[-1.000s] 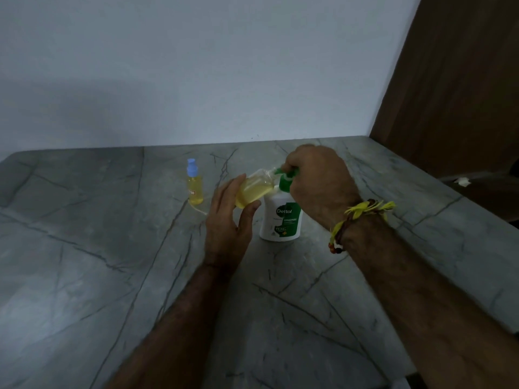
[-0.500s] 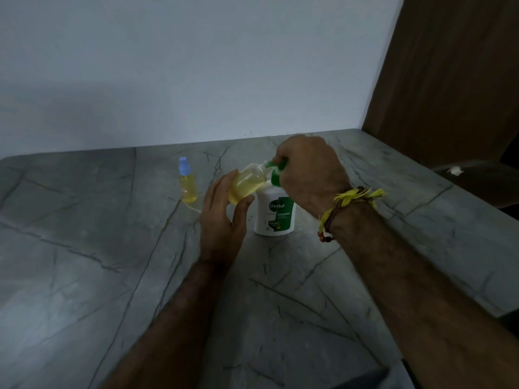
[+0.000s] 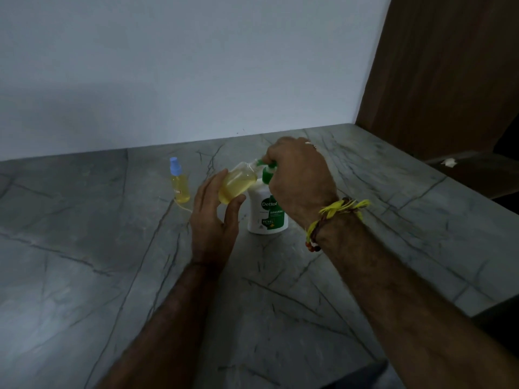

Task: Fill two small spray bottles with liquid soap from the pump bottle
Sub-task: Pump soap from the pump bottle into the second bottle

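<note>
I count 2 small spray bottles: one capped (image 3: 179, 182) standing on the counter, one uncapped (image 3: 237, 183) in hand. 1 pump bottle (image 3: 266, 211). 2 hands in view: left hand (image 3: 214, 220), right hand (image 3: 299, 175). 1 thread bracelet (image 3: 334, 213), right wrist.

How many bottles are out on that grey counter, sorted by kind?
Small spray bottles: 2, the capped spray bottle standing on the counter and the open spray bottle tilted in the left hand.
Pump bottles: 1, the pump bottle under the right hand.
Total: 3 bottles.
</note>
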